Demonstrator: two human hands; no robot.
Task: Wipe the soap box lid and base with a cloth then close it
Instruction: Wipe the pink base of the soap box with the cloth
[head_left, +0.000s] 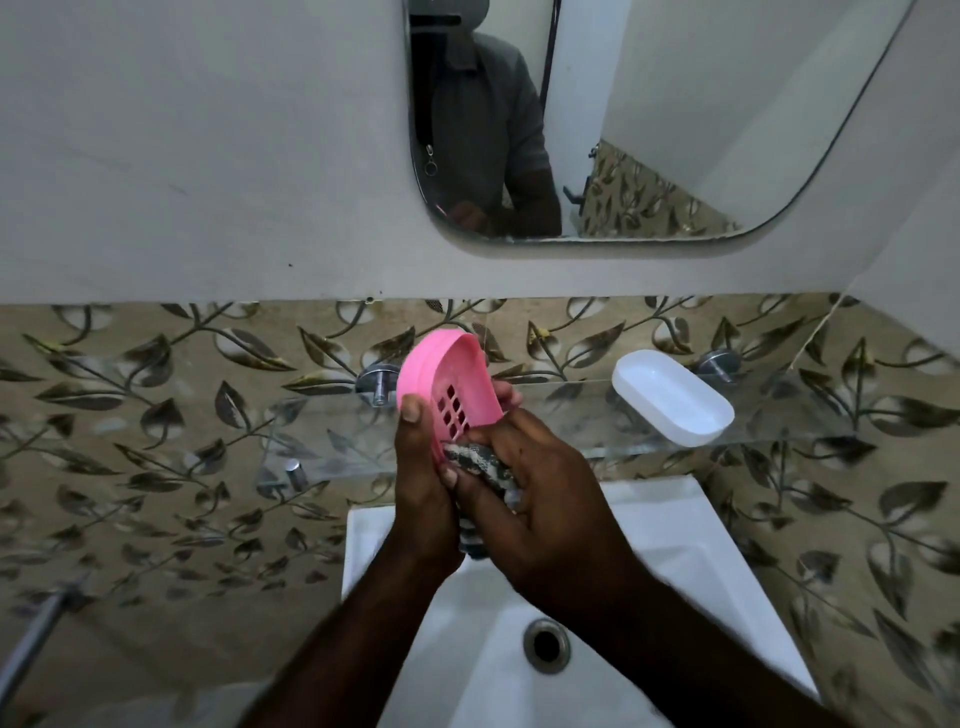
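Observation:
My left hand (422, 483) grips the pink soap box base (447, 374), held upright above the sink, its slotted inside facing right. My thumb lies over its near rim. My right hand (524, 493) holds a patterned grey-and-white cloth (475, 460) bunched against the lower part of the base. The white lid (672, 397) lies upside down on the glass shelf (332, 441) to the right, apart from both hands.
A white sink (691, 545) with a metal drain (546, 644) sits below the hands. A mirror (649, 130) hangs on the wall above the leaf-patterned tiles. Metal shelf brackets (378, 383) jut out beside the base. A metal rod (36, 634) crosses the lower left.

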